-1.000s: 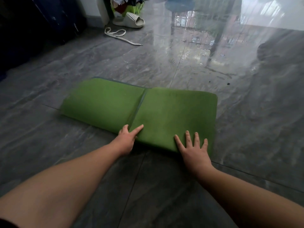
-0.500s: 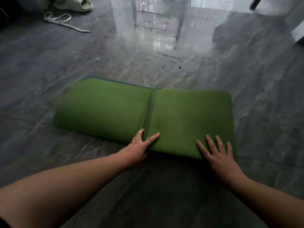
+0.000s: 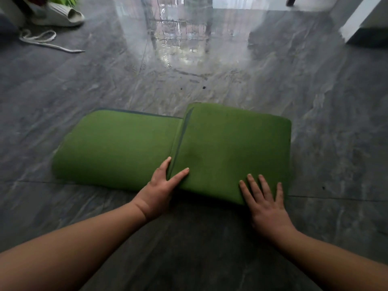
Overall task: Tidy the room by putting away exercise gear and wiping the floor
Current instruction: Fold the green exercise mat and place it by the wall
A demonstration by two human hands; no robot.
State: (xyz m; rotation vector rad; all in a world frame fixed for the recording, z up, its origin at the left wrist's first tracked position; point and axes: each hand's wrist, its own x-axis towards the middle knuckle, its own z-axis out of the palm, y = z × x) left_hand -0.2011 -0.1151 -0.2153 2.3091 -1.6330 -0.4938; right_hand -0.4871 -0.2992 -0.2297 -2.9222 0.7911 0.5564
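At far left we saw a pale slipper (image 3: 63, 16) and a white cord (image 3: 45, 42) on the grey tiled floor (image 3: 315, 91); no writing or brand was readable on anything. The green exercise mat (image 3: 126, 143) lay folded on the floor in the middle, its right section overlapping the left. Our left hand (image 3: 160, 191) gripped the overlapping flap's near edge, thumb on top. Our right hand (image 3: 265, 203) pressed flat on the mat's near right corner, fingers (image 3: 253, 185) straight and spread.
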